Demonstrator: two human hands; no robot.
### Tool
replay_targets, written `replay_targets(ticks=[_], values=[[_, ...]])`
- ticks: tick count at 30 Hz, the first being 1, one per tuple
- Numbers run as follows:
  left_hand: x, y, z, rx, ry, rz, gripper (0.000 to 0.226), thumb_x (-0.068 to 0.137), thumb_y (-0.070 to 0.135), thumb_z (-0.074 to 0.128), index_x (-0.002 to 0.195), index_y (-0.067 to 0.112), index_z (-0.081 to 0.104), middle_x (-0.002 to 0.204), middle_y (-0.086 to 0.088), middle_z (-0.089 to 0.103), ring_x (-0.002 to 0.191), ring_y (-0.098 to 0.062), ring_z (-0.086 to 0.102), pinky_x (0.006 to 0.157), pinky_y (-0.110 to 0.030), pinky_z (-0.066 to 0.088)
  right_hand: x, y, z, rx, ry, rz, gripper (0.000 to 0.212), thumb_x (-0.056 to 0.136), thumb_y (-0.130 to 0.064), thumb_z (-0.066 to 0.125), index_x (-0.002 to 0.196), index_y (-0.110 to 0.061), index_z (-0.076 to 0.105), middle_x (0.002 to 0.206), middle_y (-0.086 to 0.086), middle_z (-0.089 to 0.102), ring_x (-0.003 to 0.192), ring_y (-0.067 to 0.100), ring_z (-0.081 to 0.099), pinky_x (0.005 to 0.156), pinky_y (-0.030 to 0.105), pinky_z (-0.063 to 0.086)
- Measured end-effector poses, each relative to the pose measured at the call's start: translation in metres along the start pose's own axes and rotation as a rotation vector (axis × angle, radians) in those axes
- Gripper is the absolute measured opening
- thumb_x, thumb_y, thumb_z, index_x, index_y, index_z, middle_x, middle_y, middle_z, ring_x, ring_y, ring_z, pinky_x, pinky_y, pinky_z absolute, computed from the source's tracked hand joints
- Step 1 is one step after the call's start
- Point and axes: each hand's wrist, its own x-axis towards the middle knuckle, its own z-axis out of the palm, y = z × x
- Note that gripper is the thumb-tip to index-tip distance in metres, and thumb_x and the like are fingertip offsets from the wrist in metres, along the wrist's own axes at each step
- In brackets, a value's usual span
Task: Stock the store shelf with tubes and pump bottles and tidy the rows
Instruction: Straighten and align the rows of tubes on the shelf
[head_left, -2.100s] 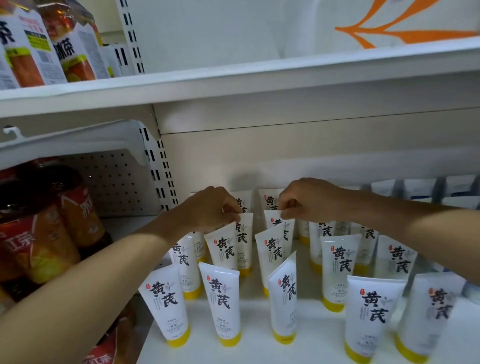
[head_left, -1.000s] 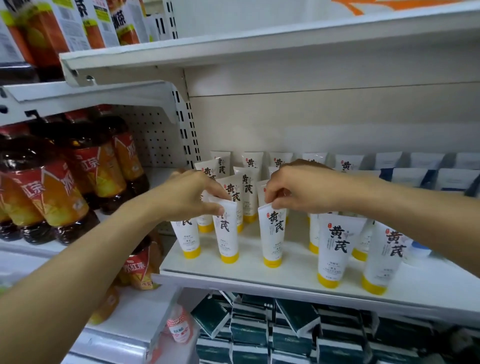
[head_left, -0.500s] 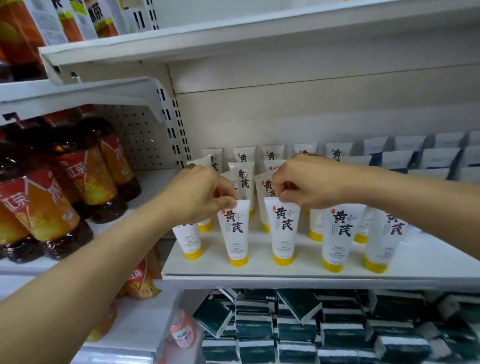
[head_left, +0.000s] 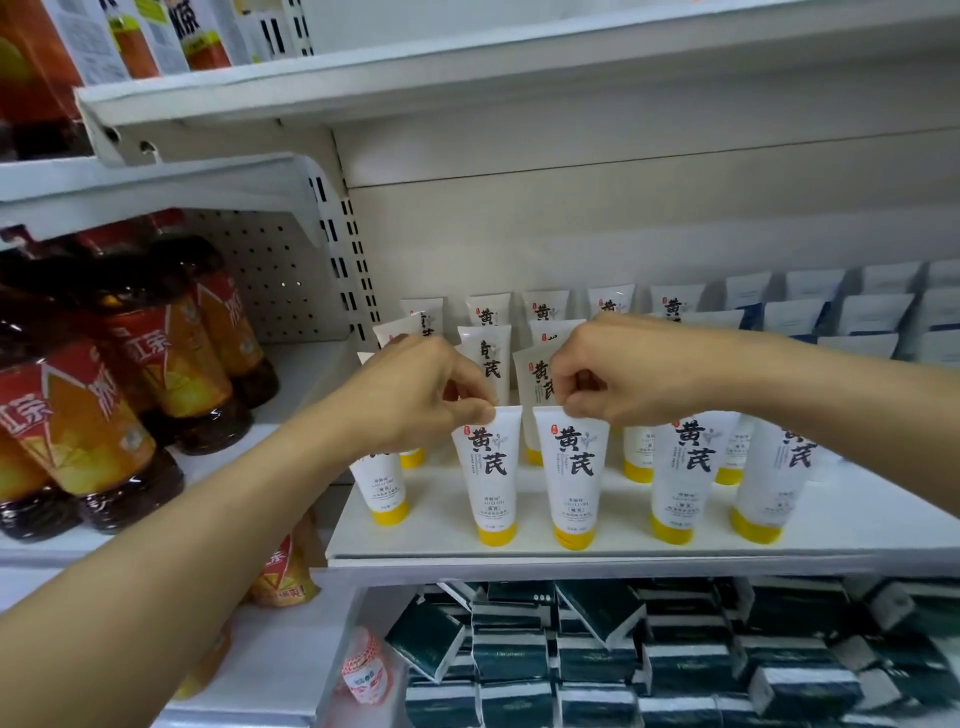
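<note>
Several white tubes with yellow caps and black characters stand cap-down in rows on the white shelf (head_left: 623, 552). My left hand (head_left: 415, 395) pinches the top edge of one front-row tube (head_left: 491, 478). My right hand (head_left: 618, 374) pinches the top edge of the front-row tube (head_left: 574, 478) beside it. Both tubes stand upright near the shelf's front edge. More of the same tubes (head_left: 680, 467) fill the front row to the right and the rows behind my hands.
White and blue tubes (head_left: 831, 317) stand at the back right of the shelf. Dark tea bottles (head_left: 130, 364) with red and orange labels fill the shelf to the left. Dark green boxes (head_left: 623, 660) are piled on the shelf below. Another shelf (head_left: 467, 67) hangs overhead.
Both hands have drawn the two pinched tubes forward to the front row. The camera has pulled back and tilted down, bringing the lower shelf into view.
</note>
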Motion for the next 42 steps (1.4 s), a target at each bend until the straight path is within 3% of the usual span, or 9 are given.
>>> replay_targets(ticks=[7, 10, 14, 17, 21, 25, 28, 32, 42], values=[[0.003, -0.004, -0.005, 0.001, -0.115, 0.001, 0.005, 0.084, 0.037, 0.071, 0.088, 0.037, 0.074, 0.078, 0.021, 0.07, 0.078, 0.003, 0.061, 0.077, -0.031, 0.054, 0.004, 0.002, -0.005, -0.013, -0.086, -0.005, 0.006, 0.086, -0.027, 0.062, 0.083, -0.023, 0.065, 0.074, -0.011, 0.061, 0.066, 0.001, 0.053, 0.06, 0.025, 0.046], [0.004, -0.005, -0.005, -0.041, -0.133, 0.006, 0.007, 0.083, 0.04, 0.072, 0.088, 0.036, 0.074, 0.078, 0.022, 0.069, 0.077, 0.003, 0.061, 0.076, -0.032, 0.054, 0.005, 0.002, -0.004, -0.005, -0.103, -0.001, 0.013, 0.086, -0.038, 0.066, 0.085, -0.025, 0.065, 0.076, -0.012, 0.061, 0.068, 0.0, 0.053, 0.059, 0.021, 0.044], [0.01, -0.011, -0.013, -0.114, 0.052, -0.049, 0.013, 0.088, 0.042, 0.064, 0.093, 0.035, 0.073, 0.09, 0.018, 0.07, 0.083, 0.0, 0.06, 0.08, -0.03, 0.052, 0.013, 0.011, -0.014, 0.143, -0.005, 0.033, 0.026, 0.086, -0.051, 0.062, 0.083, -0.025, 0.067, 0.077, -0.009, 0.065, 0.069, 0.004, 0.058, 0.06, 0.021, 0.045], [0.027, -0.024, -0.021, -0.079, 0.19, -0.144, 0.011, 0.09, 0.037, 0.062, 0.099, 0.036, 0.069, 0.102, 0.015, 0.067, 0.093, -0.008, 0.061, 0.089, -0.032, 0.05, 0.027, 0.029, -0.024, 0.214, 0.117, 0.111, 0.012, 0.091, -0.038, 0.062, 0.087, -0.028, 0.068, 0.084, -0.014, 0.065, 0.078, 0.004, 0.061, 0.071, 0.024, 0.049], [0.051, -0.037, -0.02, 0.295, -0.007, -0.308, 0.03, 0.092, 0.056, 0.05, 0.115, 0.041, 0.063, 0.119, 0.014, 0.064, 0.107, -0.013, 0.058, 0.103, -0.036, 0.036, 0.046, 0.042, -0.017, 0.01, 0.103, 0.149, 0.013, 0.095, -0.03, 0.056, 0.098, -0.024, 0.067, 0.091, -0.017, 0.059, 0.091, 0.011, 0.06, 0.078, 0.029, 0.047], [0.062, -0.042, -0.011, 0.462, -0.103, -0.294, 0.031, 0.092, 0.059, 0.048, 0.109, 0.04, 0.066, 0.107, 0.018, 0.066, 0.099, -0.011, 0.058, 0.099, -0.038, 0.03, 0.063, 0.043, -0.003, -0.127, 0.019, 0.122, 0.019, 0.097, -0.028, 0.051, 0.106, -0.021, 0.066, 0.104, -0.004, 0.063, 0.095, 0.019, 0.058, 0.087, 0.039, 0.049], [0.065, -0.044, -0.006, 0.408, -0.084, -0.26, 0.017, 0.093, 0.048, 0.055, 0.094, 0.039, 0.069, 0.087, 0.02, 0.066, 0.083, -0.006, 0.058, 0.099, -0.036, 0.034, 0.069, 0.045, 0.002, -0.14, -0.012, 0.09, 0.016, 0.094, -0.019, 0.053, 0.095, -0.016, 0.069, 0.099, -0.001, 0.066, 0.09, 0.021, 0.061, 0.083, 0.042, 0.052], [0.063, -0.042, -0.006, 0.293, -0.029, -0.232, 0.014, 0.091, 0.041, 0.061, 0.097, 0.035, 0.072, 0.098, 0.018, 0.071, 0.088, -0.007, 0.062, 0.096, -0.033, 0.046, 0.071, 0.044, 0.003, -0.142, -0.012, 0.065, 0.017, 0.091, -0.008, 0.051, 0.085, -0.009, 0.067, 0.088, 0.003, 0.067, 0.084, 0.023, 0.063, 0.076, 0.04, 0.053], [0.057, -0.029, -0.005, 0.328, 0.004, -0.145, 0.018, 0.091, 0.045, 0.058, 0.102, 0.039, 0.071, 0.099, 0.018, 0.068, 0.097, -0.009, 0.059, 0.096, -0.028, 0.031, 0.052, 0.041, -0.005, -0.095, -0.065, 0.086, 0.021, 0.091, -0.008, 0.049, 0.08, -0.016, 0.064, 0.069, -0.013, 0.054, 0.067, 0.007, 0.052, 0.058, 0.022, 0.042]])
